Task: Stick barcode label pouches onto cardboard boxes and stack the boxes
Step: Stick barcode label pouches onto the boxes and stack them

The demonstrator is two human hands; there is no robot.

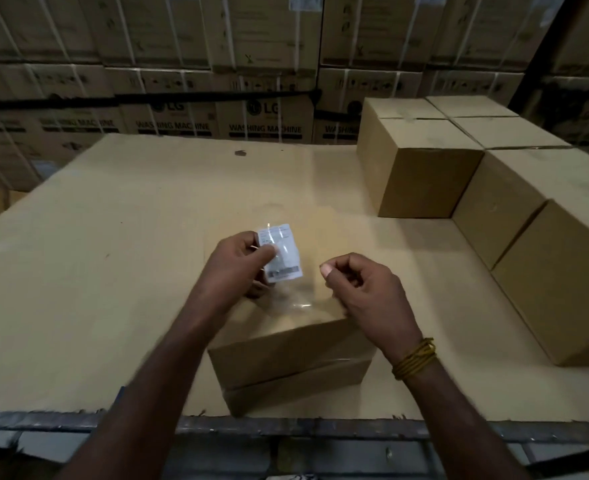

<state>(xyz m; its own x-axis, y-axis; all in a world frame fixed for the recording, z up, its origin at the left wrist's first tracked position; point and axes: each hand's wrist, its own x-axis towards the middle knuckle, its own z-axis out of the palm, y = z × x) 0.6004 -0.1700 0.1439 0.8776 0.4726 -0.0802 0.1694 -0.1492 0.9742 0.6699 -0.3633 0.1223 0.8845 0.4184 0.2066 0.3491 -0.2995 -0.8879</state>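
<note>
A clear pouch with a white barcode label (281, 252) hangs above a small cardboard box (293, 362) that sits near the table's front edge. My left hand (241, 261) pinches the pouch at its left side, thumb across the label. The transparent plastic stretches rightward toward my right hand (359, 289), whose fingers are curled with thumb and forefinger pinched at the film's edge; the film there is hard to make out. Both hands hover over the box's top.
The table is covered with a large cardboard sheet (130, 254). Stacked brown boxes (424, 161) line the right side, continuing toward me (563, 271). A wall of strapped washing-machine cartons (217, 98) stands behind. A metal edge (286, 427) runs along the front.
</note>
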